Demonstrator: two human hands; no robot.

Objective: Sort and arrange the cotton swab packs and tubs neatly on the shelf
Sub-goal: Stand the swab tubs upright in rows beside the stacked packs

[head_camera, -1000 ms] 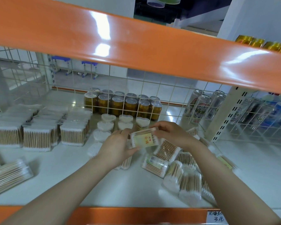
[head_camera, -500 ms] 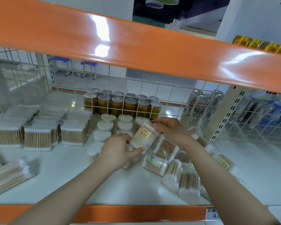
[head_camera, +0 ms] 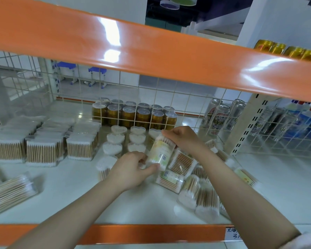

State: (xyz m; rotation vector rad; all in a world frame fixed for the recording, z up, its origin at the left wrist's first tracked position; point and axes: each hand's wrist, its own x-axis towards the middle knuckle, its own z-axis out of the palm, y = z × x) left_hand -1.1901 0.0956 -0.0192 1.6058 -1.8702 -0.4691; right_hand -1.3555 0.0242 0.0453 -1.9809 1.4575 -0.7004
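Both hands hold one clear swab tub with a yellow label (head_camera: 160, 151), tilted nearly upright over the white shelf (head_camera: 75, 191). My left hand (head_camera: 133, 169) grips its lower end; my right hand (head_camera: 183, 139) pinches its top. Just behind and left stand two columns of heart-shaped swab tubs (head_camera: 115, 139). Rows of square swab packs (head_camera: 43, 150) stand at the left. A jumble of loose tubs and packs (head_camera: 196, 187) lies under and right of my hands.
Gold cans (head_camera: 133, 115) line the wire grid at the back, with silver cans (head_camera: 219, 115) to their right. A loose swab pack (head_camera: 9, 193) lies at the front left. An orange beam (head_camera: 151, 56) crosses overhead; the orange front edge (head_camera: 133, 234) carries a price tag.
The held tub has turned from lying sideways between my hands to nearly upright and moved down toward the shelf beside the heart-shaped tubs. My left hand has dropped lower.
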